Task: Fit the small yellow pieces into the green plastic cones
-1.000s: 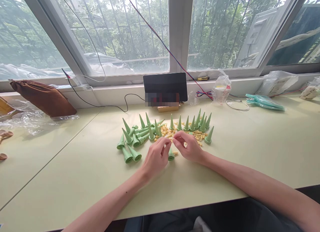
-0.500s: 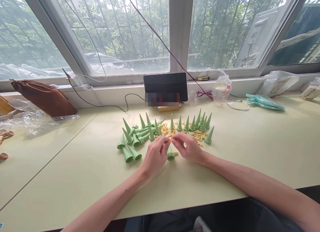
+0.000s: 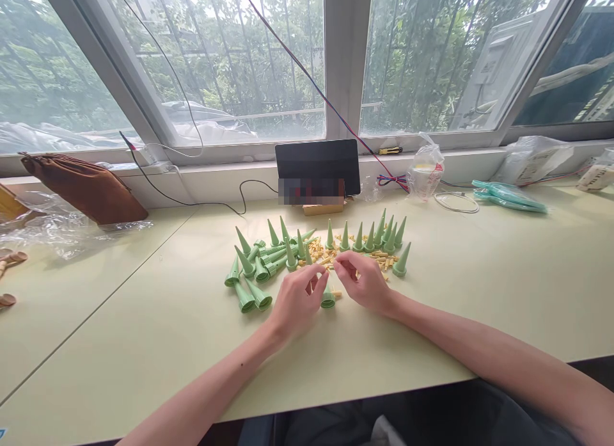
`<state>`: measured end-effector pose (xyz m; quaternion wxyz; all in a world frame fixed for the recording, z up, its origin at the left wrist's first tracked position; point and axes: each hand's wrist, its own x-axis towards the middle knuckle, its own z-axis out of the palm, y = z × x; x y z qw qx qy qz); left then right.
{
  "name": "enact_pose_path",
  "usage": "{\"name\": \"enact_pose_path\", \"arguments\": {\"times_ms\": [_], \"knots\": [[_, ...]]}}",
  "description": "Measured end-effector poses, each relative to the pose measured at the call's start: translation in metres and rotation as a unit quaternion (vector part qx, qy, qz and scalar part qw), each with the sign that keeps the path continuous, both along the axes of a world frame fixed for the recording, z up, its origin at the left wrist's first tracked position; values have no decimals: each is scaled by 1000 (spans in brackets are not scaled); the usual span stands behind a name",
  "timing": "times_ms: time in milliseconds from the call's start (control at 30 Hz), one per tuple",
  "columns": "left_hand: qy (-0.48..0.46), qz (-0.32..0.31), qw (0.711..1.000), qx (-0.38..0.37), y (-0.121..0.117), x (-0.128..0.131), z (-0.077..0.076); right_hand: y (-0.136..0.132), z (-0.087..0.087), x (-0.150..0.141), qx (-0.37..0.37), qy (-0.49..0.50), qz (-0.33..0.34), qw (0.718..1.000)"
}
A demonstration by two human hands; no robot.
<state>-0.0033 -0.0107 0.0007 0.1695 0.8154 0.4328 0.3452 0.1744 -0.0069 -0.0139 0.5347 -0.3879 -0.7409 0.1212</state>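
My left hand point(image 3: 298, 297) is closed in a pinch over a green plastic cone point(image 3: 328, 299) that lies with its open, threaded end towards me. What sits between the fingertips, if anything, is too small to make out. My right hand point(image 3: 362, 283) is also pinched, a little way to the right, beside small yellow pegs point(image 3: 384, 262); its fingertips hide whatever they hold. More of the yellow pegs lie loose beyond my hands. Several green cones point(image 3: 380, 228) stand point up behind them, and others point(image 3: 261, 297) lie on their sides to the left.
A dark-screened tablet point(image 3: 317, 161) leans at the back on a small cardboard stand point(image 3: 323, 208). To the left are a brown pouch point(image 3: 86, 187) and clear plastic wrap point(image 3: 71, 231). A bagged cup point(image 3: 426, 171), a coiled cable point(image 3: 455, 203) and a teal packet point(image 3: 508, 196) lie back right.
My fingertips, which met above the green cone, have come apart. The right hand has shifted slightly right, and the left fingertips have dipped a little. The cones look unmoved.
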Motion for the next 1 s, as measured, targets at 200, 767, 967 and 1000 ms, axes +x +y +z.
{"name": "enact_pose_path", "arguments": {"times_ms": [200, 767, 967, 1000], "knots": [[45, -5, 998, -33, 0, 0, 1, 0, -1, 0, -2, -4, 2, 1000], [118, -61, 989, -66, 3, 1, 2, 0, -1, 0, -15, -11, 26, 999], [119, -58, 990, -55, 3, 1, 0, 1, -3, 0, -19, -15, 33, 999], [119, -58, 990, -53, 3, 1, -1, 2, -3, 0, -19, -17, 35, 999]]}}
